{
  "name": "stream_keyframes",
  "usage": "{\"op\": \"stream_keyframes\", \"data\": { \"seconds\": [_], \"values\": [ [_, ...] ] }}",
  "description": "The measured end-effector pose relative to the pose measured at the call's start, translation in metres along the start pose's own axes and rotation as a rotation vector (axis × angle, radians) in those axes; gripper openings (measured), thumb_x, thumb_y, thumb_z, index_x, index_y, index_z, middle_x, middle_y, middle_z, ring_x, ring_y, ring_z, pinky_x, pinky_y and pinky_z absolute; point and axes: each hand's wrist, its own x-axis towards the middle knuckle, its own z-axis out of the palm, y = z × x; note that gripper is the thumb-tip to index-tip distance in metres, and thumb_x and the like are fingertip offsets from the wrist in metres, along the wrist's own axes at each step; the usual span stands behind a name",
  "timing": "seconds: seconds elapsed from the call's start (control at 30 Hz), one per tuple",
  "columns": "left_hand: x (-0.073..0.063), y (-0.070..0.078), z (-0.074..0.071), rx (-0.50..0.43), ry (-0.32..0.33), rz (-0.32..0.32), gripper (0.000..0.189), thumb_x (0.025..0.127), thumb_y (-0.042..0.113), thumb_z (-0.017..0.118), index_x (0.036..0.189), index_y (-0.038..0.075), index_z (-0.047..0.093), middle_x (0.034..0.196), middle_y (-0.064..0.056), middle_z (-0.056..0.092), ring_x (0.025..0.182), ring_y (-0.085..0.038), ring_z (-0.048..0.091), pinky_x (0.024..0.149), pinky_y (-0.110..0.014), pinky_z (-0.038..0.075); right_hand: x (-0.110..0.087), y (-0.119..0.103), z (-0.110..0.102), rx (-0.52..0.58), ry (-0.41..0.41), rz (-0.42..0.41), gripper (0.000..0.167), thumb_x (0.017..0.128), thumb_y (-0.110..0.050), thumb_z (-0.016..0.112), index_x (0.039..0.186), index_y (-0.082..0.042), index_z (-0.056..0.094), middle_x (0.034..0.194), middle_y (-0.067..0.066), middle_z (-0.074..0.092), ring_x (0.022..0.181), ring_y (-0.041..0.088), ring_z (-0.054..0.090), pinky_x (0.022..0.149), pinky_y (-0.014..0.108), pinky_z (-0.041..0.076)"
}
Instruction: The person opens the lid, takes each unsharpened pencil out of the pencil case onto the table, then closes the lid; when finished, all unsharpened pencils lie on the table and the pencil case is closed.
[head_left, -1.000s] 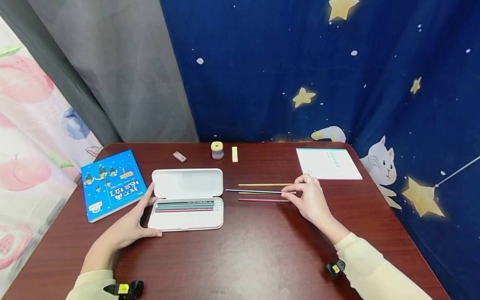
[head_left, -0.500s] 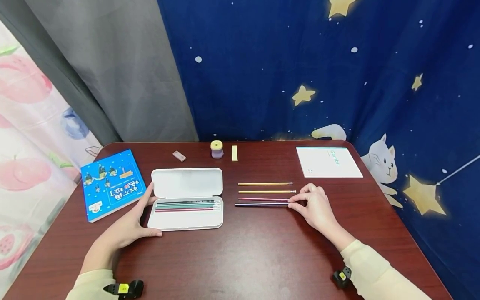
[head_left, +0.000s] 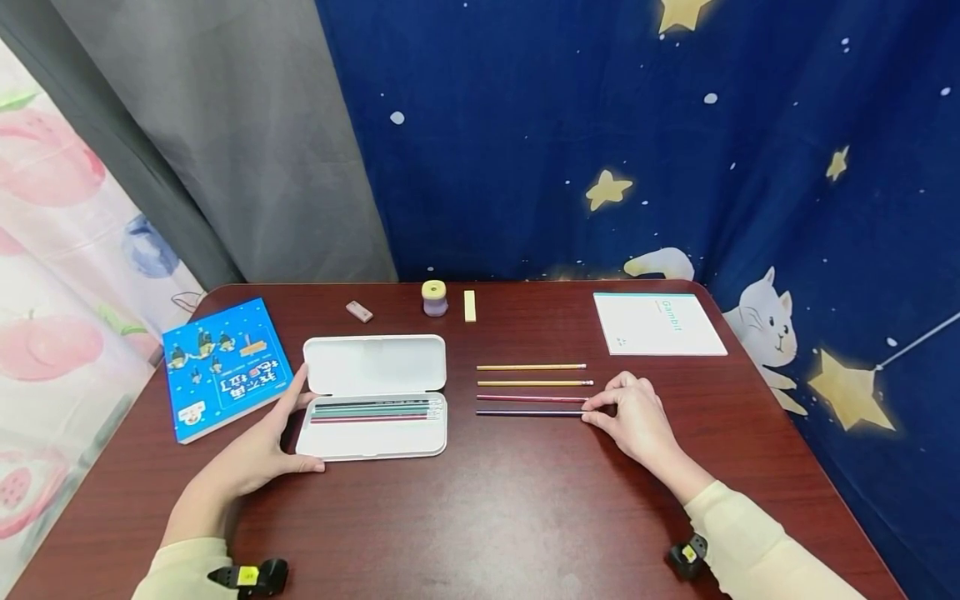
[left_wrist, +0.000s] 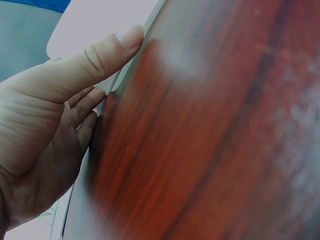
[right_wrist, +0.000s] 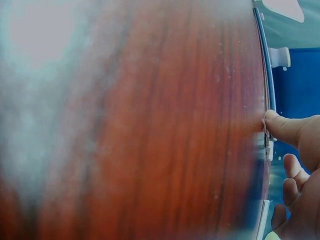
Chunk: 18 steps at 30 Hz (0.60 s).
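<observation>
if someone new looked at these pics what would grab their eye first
Probably the star-patterned navy curtain hanging behind the wooden table. Next might come the open white pencil case with the left hand at its left end, and the bright blue book further left. Right of the case, the right hand pinches the dark purple pencil, nearest of four loose ones.

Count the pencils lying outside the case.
4, right of the case, back to front: first yellow pencil, second yellow pencil, red pencil, and dark pencil, its end at the right hand. None seems hidden.
</observation>
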Motion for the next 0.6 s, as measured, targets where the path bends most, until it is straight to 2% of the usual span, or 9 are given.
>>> {"op": "stream_keyframes", "data": {
  "seconds": [0.6],
  "values": [
    [-0.0007,0.0,-0.0007,-0.014,-0.001,0.014,0.139,0.079,0.029,0.093,0.165,0.039,-0.015,0.161,-0.023,0.036,0.147,-0.045,0.029,0.112,-0.078,0.025,0.001,-0.001,-0.0001,-0.043,-0.001,-0.012,0.012,0.079,-0.02,0.093,0.088,-0.024,0.087,0.09,-0.002,0.058,0.088,0.026,0.051,0.072,0.041,0.042]
  ]
}}
